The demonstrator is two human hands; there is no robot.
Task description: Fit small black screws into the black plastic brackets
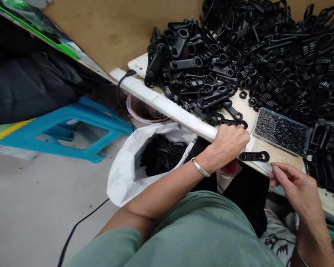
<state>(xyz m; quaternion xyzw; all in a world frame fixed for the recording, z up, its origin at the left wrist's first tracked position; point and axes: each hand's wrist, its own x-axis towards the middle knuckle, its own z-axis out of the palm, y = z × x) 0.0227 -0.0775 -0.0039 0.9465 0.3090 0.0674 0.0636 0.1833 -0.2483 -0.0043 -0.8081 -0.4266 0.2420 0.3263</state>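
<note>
My left hand (230,144), with a silver bracelet at the wrist, is closed at the table's front edge. Just beyond its knuckles shows a black plastic lever-shaped part (233,122); I cannot tell whether the fingers grip it. Thumb and fingertips of my right hand (299,187) are pinched together, and whatever is between them is too small to make out. Between the two hands a black plastic handle piece (253,156) lies on the table edge, its ring end toward my right hand. Behind it stands a clear plastic box (281,130) of tiny dark metal pieces.
Heaps of black plastic parts (267,48) cover the table (241,100). More black pieces line the right side. Below the left edge, a white sack (122,174) holds black parts, near a pink bucket (144,111) and a blue stool (72,129). A black cable (83,218) crosses the floor.
</note>
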